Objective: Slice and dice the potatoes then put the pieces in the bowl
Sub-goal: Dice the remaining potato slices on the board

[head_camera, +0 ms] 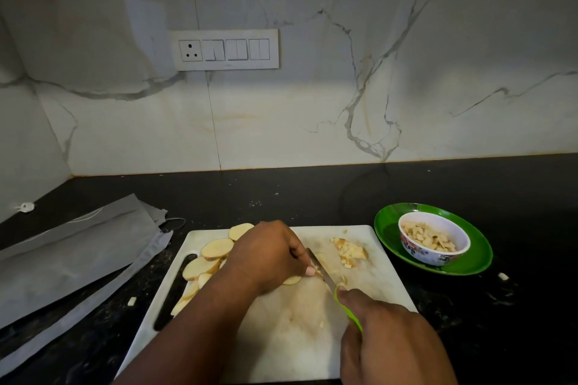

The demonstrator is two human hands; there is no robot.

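Potato slice [292, 280] flat on the cutting board [294, 331], tucked right under the curled fingers [300, 259] of the left hand [266, 256], only its near edge peeking out. Those fingers are bent down tight, tips pressing the slice in place, one pale nail right against the blade. The knife [323, 273] runs diagonally just to the right of those fingertips, steel touching the slice. The right hand [384, 341] grips the green handle, fingers wrapped round it, forefinger stretched along the top.

Behind and to the left of the left hand, a fan of uncut potato slices [206, 262] overlaps along the board's left side. Beyond the blade, to the right of the fingers, a small heap of diced pieces [350, 251] sits on the board. Farther right, off the board, the bowl [434, 242] holds more dice and stands on a green plate [475, 259] on the dark worktop [312, 191]. Grey cloth [78, 256] lies at the left.
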